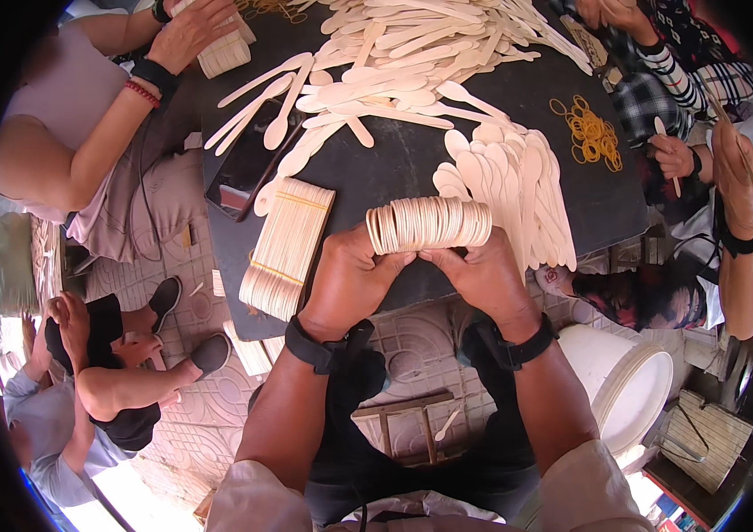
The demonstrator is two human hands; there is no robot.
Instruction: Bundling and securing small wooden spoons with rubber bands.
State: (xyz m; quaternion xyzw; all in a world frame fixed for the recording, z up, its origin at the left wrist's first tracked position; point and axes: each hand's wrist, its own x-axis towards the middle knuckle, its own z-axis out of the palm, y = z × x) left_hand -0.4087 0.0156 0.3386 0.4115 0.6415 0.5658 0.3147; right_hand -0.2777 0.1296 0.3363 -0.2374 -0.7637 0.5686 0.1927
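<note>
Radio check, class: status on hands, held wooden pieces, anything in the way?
Left hand, right hand: both gripping row of wooden pieces. Row bunched, slightly arched. Nothing seen covering it; loose spoons close ahead-right, banded bundle left.

Left fingers (394,262), right fingers (444,259) clasp a wooden stack (430,223) — loose spoons (447,40) beyond.

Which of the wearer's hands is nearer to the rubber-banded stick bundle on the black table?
Left. The left hand is just right of the bundle; the right hand is farther right, at the other end of the held stack.
</note>
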